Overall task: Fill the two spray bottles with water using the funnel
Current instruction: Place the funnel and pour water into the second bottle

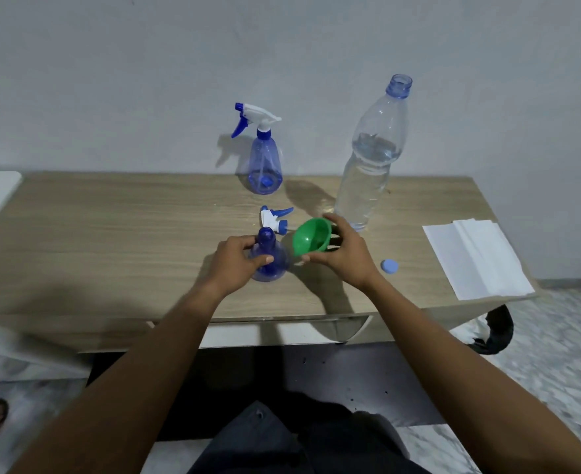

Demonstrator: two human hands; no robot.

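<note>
Two risks I see: left hand (237, 265) curls round the headless spray bottle (268, 238) near the table (111, 234) front, and right hand (345, 254) pinches the green funnel (311, 239) by its rim, tilted beside the neck (spout hidden). A missed seating could tip the light bottle. The uncapped water bottle (368, 172) just behind that hand is easy to knock.

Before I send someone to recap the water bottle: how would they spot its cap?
Start at the wooden table, right half, where the tall open water bottle stands. Nearer the front edge, between the right hand and the white paper sheets, lies the cap. It is a small, flat, light-blue disc lying alone, unlike the darker blue-and-white spray head.
</note>
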